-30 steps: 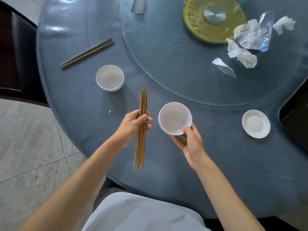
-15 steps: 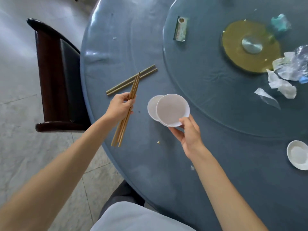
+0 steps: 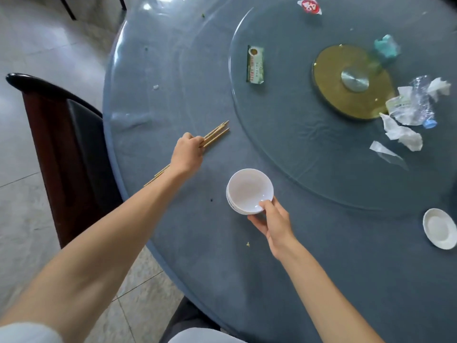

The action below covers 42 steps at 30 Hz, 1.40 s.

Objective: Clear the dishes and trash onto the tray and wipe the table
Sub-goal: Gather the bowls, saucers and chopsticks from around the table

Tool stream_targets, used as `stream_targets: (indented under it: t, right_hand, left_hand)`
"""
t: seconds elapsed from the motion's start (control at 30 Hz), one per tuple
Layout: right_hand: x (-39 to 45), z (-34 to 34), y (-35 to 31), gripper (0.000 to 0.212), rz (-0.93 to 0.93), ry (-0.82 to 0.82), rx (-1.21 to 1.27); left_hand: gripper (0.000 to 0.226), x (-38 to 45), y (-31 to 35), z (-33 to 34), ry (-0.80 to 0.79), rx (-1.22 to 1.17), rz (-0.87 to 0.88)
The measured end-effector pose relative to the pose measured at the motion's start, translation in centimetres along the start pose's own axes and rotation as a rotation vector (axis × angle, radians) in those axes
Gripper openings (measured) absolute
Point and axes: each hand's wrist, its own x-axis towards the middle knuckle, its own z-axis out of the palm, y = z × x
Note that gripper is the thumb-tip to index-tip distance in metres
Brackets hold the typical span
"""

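Half a second before, the right hand (image 3: 273, 222) had held one white bowl above a second bowl on the counter (image 3: 321, 256); now both sat as stacked bowls (image 3: 249, 191) in its grip, thumb over the near rim, fingers beneath. The left hand (image 3: 186, 155) had meanwhile reached farther out, arm stretched, palm down, and was closed around chopsticks (image 3: 214, 135) lying on the counter, its earlier pair seemingly bundled in. A small saucer (image 3: 440, 229) lay to the right. Crumpled tissues (image 3: 403, 134) and a plastic bottle (image 3: 421, 103) lay on the glass turntable (image 3: 284, 144).
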Motion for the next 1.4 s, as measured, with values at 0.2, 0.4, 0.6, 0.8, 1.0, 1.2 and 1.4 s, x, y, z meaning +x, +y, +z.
stream_targets:
  t: [0.2,0.4,0.6,0.8,1.0,1.2,1.4]
  right_hand:
    - [1.1,0.2,0.8,0.038,0.005,0.025,-0.005]
    - [1.6,-0.1,1.2,0.036,0.077,0.004,-0.013]
    - [2.1,0.0,1.4,0.036,0.146,-0.049,0.126]
    - [2.7,0.3,2.0,0.045,0.135,-0.068,0.255]
    - [2.1,0.0,2.6,0.045,0.121,-0.073,0.286]
    - [0.5,-1.1,3.9,0.044,0.127,-0.053,0.299]
    - [-1.4,-2.7,5.4,0.043,0.116,-0.048,0.305]
  left_hand:
    - [0.027,2.1,-0.7,1.7,0.005,0.023,0.008]
    - [0.032,2.5,-1.1,1.5,-0.008,0.051,-0.002]
    - [0.033,3.2,0.0,1.1,-0.067,0.184,-0.096]
    - [0.032,3.6,0.8,1.4,-0.107,0.303,-0.063]
    - [0.046,3.7,1.4,1.5,-0.195,0.381,-0.149]
    - [0.047,2.9,1.3,1.8,-0.216,0.427,-0.165]
    - [0.020,1.1,0.4,1.8,-0.108,0.397,-0.030]
